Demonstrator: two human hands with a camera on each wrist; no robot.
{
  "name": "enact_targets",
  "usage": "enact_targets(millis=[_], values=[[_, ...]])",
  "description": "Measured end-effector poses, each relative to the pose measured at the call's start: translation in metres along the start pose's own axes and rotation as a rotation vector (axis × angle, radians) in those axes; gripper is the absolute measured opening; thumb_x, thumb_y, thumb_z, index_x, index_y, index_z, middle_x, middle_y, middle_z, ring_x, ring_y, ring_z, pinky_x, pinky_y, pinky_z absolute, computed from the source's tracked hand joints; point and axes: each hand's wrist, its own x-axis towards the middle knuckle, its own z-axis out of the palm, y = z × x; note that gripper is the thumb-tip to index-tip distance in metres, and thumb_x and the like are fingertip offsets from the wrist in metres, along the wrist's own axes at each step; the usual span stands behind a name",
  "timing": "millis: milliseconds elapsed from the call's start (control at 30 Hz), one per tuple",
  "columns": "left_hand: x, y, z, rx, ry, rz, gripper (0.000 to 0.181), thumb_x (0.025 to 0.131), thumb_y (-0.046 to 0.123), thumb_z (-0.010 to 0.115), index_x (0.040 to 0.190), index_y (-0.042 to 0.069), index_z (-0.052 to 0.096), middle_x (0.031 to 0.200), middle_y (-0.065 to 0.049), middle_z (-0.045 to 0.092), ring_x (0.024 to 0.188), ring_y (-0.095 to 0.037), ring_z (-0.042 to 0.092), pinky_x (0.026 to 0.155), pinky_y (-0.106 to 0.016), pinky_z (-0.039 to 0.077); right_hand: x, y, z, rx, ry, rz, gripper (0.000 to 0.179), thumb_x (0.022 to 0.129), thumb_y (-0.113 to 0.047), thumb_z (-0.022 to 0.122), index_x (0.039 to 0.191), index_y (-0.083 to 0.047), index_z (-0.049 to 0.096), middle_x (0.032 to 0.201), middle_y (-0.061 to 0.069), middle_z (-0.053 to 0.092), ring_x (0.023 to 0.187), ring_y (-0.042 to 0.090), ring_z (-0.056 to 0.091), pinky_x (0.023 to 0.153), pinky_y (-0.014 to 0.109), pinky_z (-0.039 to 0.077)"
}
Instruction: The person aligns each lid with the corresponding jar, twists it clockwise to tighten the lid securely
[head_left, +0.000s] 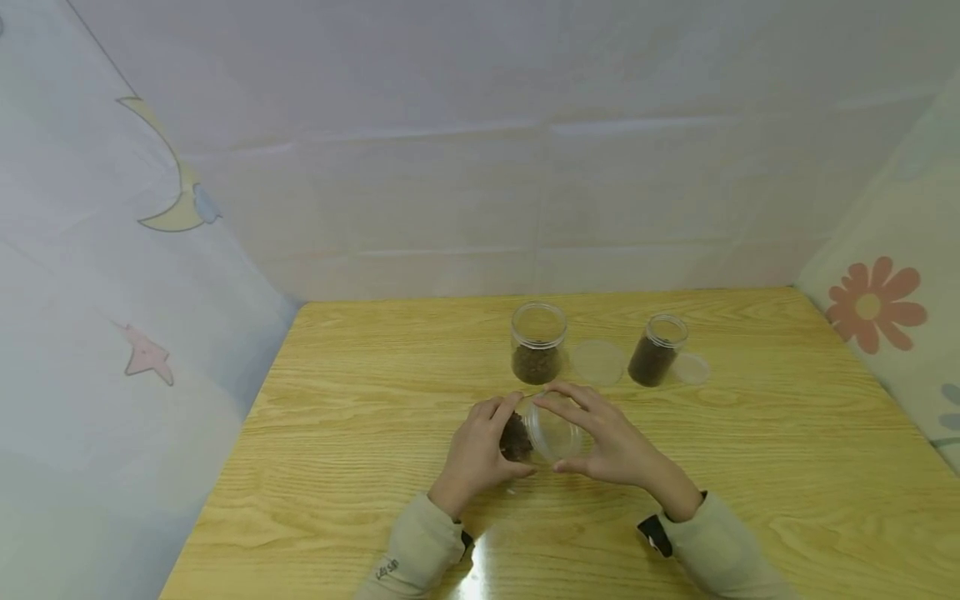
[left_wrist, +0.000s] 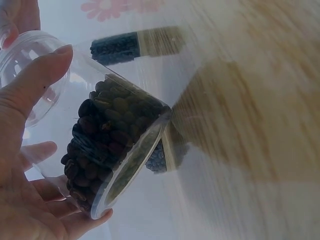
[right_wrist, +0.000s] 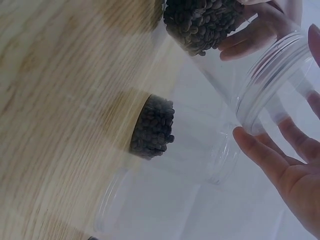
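Note:
A clear jar (left_wrist: 117, 122) part filled with dark beans is tilted over the table, its mouth toward the right. My left hand (head_left: 477, 446) grips its body, thumb on one side and fingers round the other; the beans (head_left: 515, 439) lie toward its base. At the mouth end, my right hand (head_left: 603, 433) holds the clear lid (head_left: 557, 429) by its edge, thumb and fingers spread around it. The right wrist view shows ridged rings (right_wrist: 267, 75) there, fingertips right at the rim. I cannot tell whether the lid is seated on the jar.
Behind the hands stands an open wide jar (head_left: 537, 362) with dark contents. Beside it lies a flat clear lid (head_left: 597, 362). Farther right are a narrower open jar (head_left: 654, 358), fuller and dark, and a smaller lid (head_left: 692, 368). Printed cloth walls border the wooden table (head_left: 337, 400).

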Motion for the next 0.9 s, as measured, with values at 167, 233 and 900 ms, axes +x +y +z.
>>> enact_targets(millis=[167,233,900], values=[[0.0000,0.0001,0.0000,-0.001,-0.001,-0.002,0.095,0.055,0.044,0.085,0.133,0.013,0.039,0.116,-0.010,0.054,0.109,-0.027,0.050,0.079,-0.040,0.050,-0.0003,-0.0013,-0.0004,-0.004,-0.007,0.016,0.086,0.060,-0.032,0.083,0.134,-0.016,0.044,0.132,0.018,0.043,0.116,0.038,0.043,0.086,0.058,0.040],[0.0001,0.0001,0.0002,-0.005,-0.001,-0.005,0.094,0.056,0.043,0.085,0.132,0.013,0.039,0.116,-0.011,0.054,0.109,-0.027,0.050,0.079,-0.041,0.050,0.0003,-0.0019,-0.0007,-0.009,-0.011,0.021,0.086,0.060,-0.032,0.083,0.134,-0.015,0.044,0.132,0.017,0.043,0.116,0.038,0.043,0.086,0.058,0.040],[0.0025,0.0016,-0.0004,-0.014,-0.023,-0.030,0.096,0.056,0.042,0.085,0.135,0.015,0.037,0.116,-0.011,0.054,0.109,-0.028,0.050,0.079,-0.042,0.050,0.0009,-0.0018,-0.0032,0.007,-0.030,0.062,0.087,0.061,-0.028,0.084,0.136,-0.014,0.042,0.136,0.014,0.040,0.120,0.038,0.040,0.088,0.056,0.040]])
